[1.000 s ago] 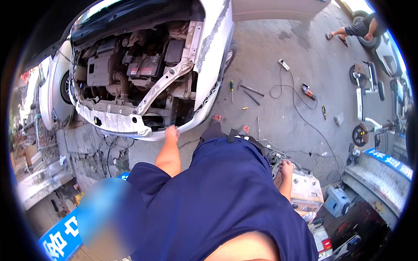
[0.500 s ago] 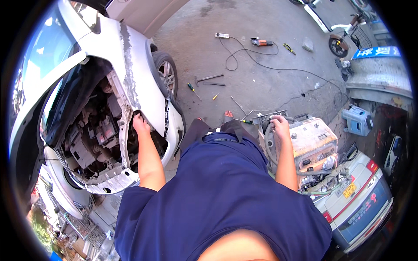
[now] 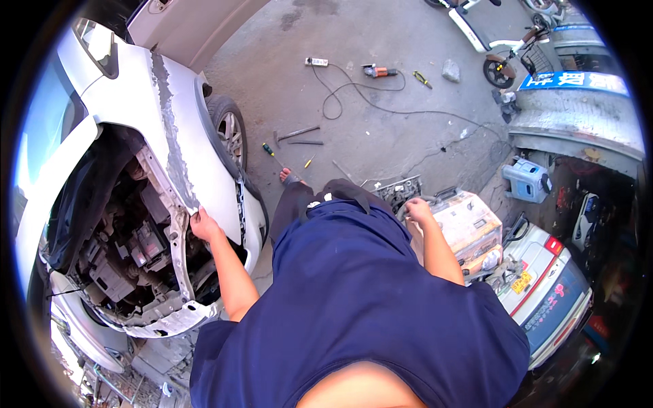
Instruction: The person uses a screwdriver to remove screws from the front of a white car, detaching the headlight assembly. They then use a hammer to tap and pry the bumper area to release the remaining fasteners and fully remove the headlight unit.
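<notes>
My left hand (image 3: 204, 224) is closed at the fender edge of a white car (image 3: 137, 88), its fingertips beside a long grey, scraped strip. Below it, the open engine bay (image 3: 119, 231) exposes dusty parts and a metal frame rail. My right hand (image 3: 416, 211) has its fingers curled beside a boxy, dirty beige machine (image 3: 461, 221) with hoses; whatever it may hold is hidden. A dark metal assembly (image 3: 398, 189) lies just beyond that hand.
A corded grinder (image 3: 381, 71), power strip (image 3: 316, 62), pliers (image 3: 422, 79), hammer (image 3: 296, 131) and screwdrivers (image 3: 272, 151) lie on concrete (image 3: 258, 81). A bicycle-like scooter (image 3: 500, 71), blue jerrycan (image 3: 527, 180), curved concrete ledge (image 3: 578, 126) and white vehicle (image 3: 544, 299) stand right.
My view has turned, so the car is now side-on at left and the other person has left view. My left hand has moved along the car to the fender; my right hand remains by the machine.
</notes>
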A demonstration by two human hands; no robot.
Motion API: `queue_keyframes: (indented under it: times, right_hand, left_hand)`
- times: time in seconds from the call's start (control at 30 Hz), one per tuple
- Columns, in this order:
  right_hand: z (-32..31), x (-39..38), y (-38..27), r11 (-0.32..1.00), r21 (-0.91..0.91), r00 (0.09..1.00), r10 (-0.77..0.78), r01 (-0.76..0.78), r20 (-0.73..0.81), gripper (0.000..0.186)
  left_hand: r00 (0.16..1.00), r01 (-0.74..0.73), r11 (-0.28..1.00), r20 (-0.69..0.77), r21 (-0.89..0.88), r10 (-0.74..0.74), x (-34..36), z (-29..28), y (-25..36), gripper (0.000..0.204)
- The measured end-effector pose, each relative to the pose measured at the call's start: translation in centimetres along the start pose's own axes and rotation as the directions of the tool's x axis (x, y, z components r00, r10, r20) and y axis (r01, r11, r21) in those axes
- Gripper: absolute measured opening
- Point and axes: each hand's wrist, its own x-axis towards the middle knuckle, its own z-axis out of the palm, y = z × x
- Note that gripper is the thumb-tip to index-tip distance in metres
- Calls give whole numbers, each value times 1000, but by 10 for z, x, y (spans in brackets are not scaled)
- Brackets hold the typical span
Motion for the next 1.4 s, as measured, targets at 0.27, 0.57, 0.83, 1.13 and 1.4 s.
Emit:
queue_keyframes:
  times: [0.27, 0.57, 0.83, 1.13, 1.4]
  right_hand:
    - [-34, 44, -45, 983, 121, 989, 133, -140, 67, 13]
    - [-74, 302, -132, 970, -229, 983, 120, -86, 140, 21]
    - [-68, 693, -296, 796, -590, 991, -96, 135, 97, 36]
    - [-18, 928, -356, 397, -889, 946, -308, 227, 104, 32]
    - [24, 964, -334, 100, -956, 878, -432, 275, 207, 33]
  left_hand:
    - [979, -20, 959, -188, 284, 76, -13, 8, 12, 30]
    - [862, 387, 693, -506, 608, -37, -70, 30, 32, 56]
    - [977, 203, 168, -212, 965, 34, -167, 159, 99, 34]
    - [996, 25, -49, -29, 998, -89, -184, 251, 113, 27]
    - [945, 148, -7, -144, 989, -295, -213, 281, 88, 17]
